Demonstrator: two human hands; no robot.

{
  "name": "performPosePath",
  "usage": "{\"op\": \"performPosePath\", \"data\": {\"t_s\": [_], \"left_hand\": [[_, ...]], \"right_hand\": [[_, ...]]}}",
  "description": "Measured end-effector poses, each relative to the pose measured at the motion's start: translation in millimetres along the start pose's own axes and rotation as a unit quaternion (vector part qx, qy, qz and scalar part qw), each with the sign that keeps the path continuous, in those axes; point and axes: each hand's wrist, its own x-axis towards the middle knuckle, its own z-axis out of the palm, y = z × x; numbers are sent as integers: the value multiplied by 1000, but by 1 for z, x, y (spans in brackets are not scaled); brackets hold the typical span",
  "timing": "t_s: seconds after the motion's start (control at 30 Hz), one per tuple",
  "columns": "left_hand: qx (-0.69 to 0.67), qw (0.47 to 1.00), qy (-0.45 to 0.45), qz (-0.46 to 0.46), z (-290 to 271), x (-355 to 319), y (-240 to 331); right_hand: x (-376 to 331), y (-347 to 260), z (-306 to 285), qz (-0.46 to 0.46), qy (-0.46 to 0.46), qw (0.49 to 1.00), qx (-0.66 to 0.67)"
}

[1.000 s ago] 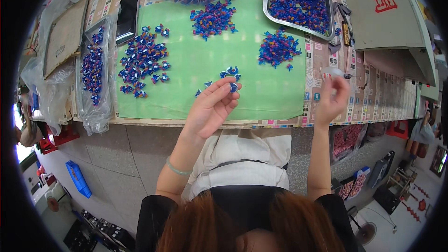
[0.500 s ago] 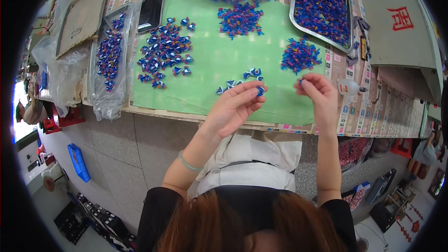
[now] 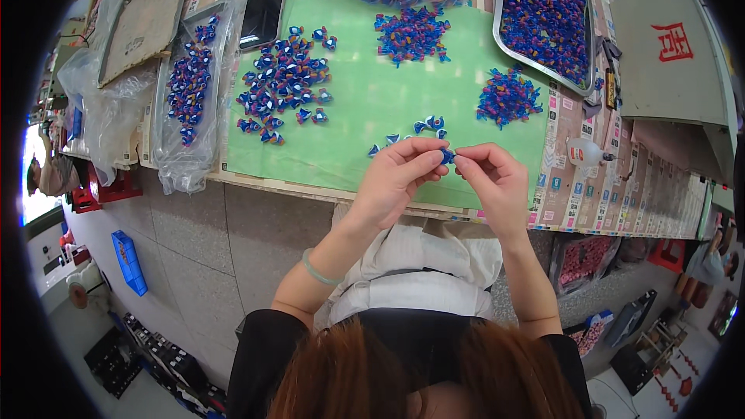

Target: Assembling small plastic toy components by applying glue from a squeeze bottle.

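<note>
Between thumb and finger of my left hand is a small blue-and-white plastic piece. My right hand pinches right against it; a tiny blue part seems to be in those fingertips, mostly covered by them. Just beyond my hands, several blue-and-white pieces lie on the green mat. A larger group of similar blue, white and orange pieces is spread at the mat's left. Two piles of small blue and purple parts lie farther off, one at the back and one at the right.
At the back right stands a metal tray full of small coloured parts. A black phone lies at the back left, near a plastic-lined tray of finished-looking pieces. A small clear bottle rests right of the mat.
My right hand has moved left from near the right pile, and its fingertips now meet the piece in my left hand. The whole view has shifted slightly.
</note>
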Motion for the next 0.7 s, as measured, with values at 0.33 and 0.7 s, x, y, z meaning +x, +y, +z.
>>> {"op": "performPosePath", "data": {"t_s": [0.33,0.7], "left_hand": [[201,972,55,106,11,-5,-1],[418,857,66,294,17,-3,-9]], "right_hand": [[0,5,3,47,-1,992,113],[-1,4,4,45,18,981,188]]}}
